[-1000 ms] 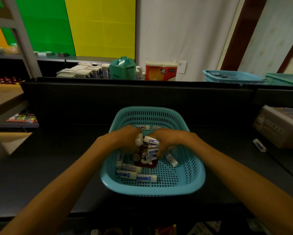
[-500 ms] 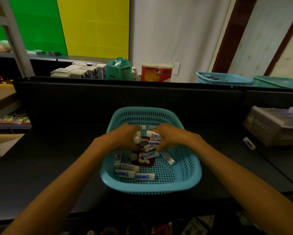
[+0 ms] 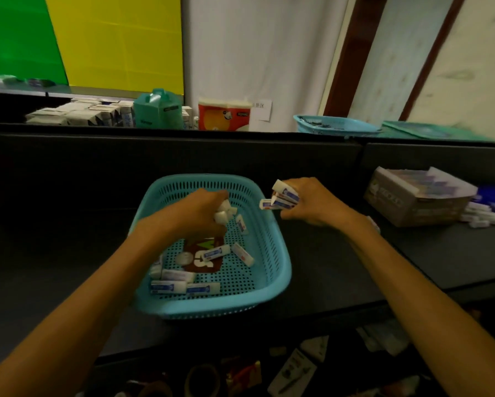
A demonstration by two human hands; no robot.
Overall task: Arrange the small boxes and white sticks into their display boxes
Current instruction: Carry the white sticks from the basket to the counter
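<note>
Hands (image 3: 196, 213) (image 3: 303, 200) grip sticks (image 3: 280, 196) | display box (image 3: 415, 196) blurred

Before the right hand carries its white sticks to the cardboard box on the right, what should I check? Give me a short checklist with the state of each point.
1. Right hand grips its bundle of white sticks with blue labels: ok.
2. No stick slipping: cannot tell; one juts out sideways at the bottom of the bundle.
3. Right hand is out of the perforated turquoise plastic basket: ok, it is beyond the right rim.
4. Open brown cardboard display box in view on the right: ok.
5. Free room inside that box: cannot tell, blurred.
6. Left hand holds white sticks over the basket: ok.
</note>
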